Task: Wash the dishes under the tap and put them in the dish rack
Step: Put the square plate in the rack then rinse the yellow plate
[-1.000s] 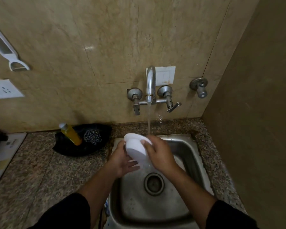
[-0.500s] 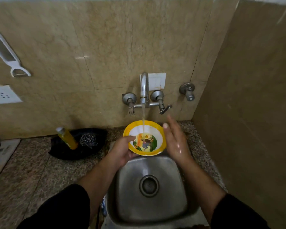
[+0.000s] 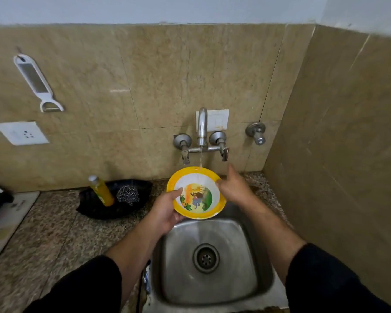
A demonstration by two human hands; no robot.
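Observation:
A yellow-rimmed bowl (image 3: 195, 192) with a coloured picture inside is held tilted over the steel sink (image 3: 212, 256), under the running tap (image 3: 202, 127). Water falls onto its far rim. My left hand (image 3: 165, 211) grips the bowl's left edge, thumb inside the bowl. My right hand (image 3: 233, 188) touches the bowl's right rim, and its index finger points up toward the tap's right handle (image 3: 224, 152). No dish rack is in view.
On the granite counter to the left, a black tray (image 3: 113, 202) holds a yellow soap bottle (image 3: 101, 190) and a steel scrubber (image 3: 128, 194). A peeler (image 3: 37, 83) and socket (image 3: 22, 133) are on the wall. A tiled side wall stands close on the right.
The bowl was bottom-up under the stream a second ago and now faces me, inside up. My right hand came off it, then returned to its right rim.

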